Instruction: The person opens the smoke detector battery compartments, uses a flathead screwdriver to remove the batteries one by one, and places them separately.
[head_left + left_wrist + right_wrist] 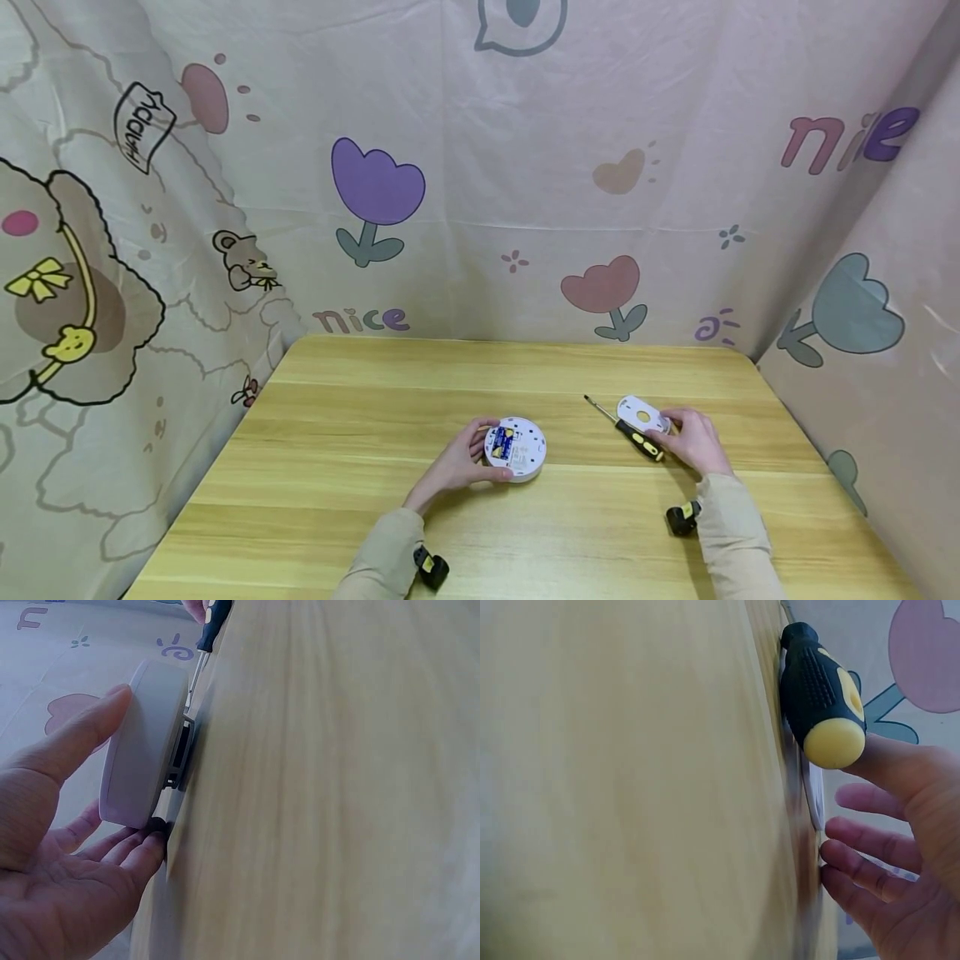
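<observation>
My left hand (461, 460) grips a round white smoke detector (531, 450) by its left side, thumb at the near rim and fingers at the far rim. Its flat back faces up, showing a blue-and-yellow battery and small slots. In the left wrist view, a dark slotted part juts from the detector (142, 750) toward the table. At the right, my right hand (699, 440) pinches the near end of a white oval mounting plate (632, 409) with a round central hole. A screwdriver (636, 437) with a black and yellow handle lies alongside the plate, close to my right thumb.
The wooden table (360, 392) extends beneath both hands to a curtain (480, 275) printed with flowers and letters, which also hangs at both sides. Small black devices are strapped at the left sleeve (386, 542) and right sleeve (731, 521).
</observation>
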Action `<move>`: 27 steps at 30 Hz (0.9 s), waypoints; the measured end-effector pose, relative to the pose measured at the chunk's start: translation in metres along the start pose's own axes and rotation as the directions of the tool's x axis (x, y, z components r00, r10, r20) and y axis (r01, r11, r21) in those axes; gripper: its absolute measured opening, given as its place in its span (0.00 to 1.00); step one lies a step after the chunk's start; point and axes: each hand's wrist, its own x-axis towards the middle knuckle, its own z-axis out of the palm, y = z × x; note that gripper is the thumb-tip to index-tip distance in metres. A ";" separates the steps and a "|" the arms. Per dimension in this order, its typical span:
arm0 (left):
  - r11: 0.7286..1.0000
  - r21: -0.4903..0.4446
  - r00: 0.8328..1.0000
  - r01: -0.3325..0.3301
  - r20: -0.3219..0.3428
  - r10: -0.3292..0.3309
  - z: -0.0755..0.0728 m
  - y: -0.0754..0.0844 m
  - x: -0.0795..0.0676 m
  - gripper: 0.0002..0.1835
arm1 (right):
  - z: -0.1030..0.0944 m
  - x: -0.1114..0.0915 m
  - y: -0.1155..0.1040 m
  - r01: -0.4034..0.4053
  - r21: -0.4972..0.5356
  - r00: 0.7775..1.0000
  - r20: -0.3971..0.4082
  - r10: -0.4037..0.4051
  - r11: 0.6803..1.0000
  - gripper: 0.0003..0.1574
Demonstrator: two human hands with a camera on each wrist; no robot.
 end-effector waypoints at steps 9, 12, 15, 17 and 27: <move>1.000 0.003 1.000 -0.007 0.002 0.007 0.001 0.000 -0.001 0.46 | 0.001 -0.005 -0.009 -0.002 0.072 0.999 -0.045 0.005 0.997 0.29; 1.000 0.001 1.000 -0.008 0.002 0.008 0.000 0.000 -0.001 0.46 | 0.002 -0.005 -0.013 0.005 0.088 0.998 -0.057 0.000 0.996 0.29; 1.000 -0.002 1.000 -0.007 0.002 0.007 0.000 0.000 0.000 0.46 | 0.004 -0.006 -0.017 0.005 0.093 0.998 -0.059 0.001 0.996 0.29; 1.000 -0.002 1.000 -0.008 0.001 0.008 0.000 0.000 0.000 0.46 | 0.005 -0.007 -0.019 0.008 0.091 0.998 -0.062 -0.002 0.996 0.29; 1.000 0.004 1.000 -0.004 -0.004 0.004 0.001 -0.001 0.000 0.47 | 0.010 -0.009 -0.027 0.023 0.109 0.998 -0.056 -0.017 0.994 0.27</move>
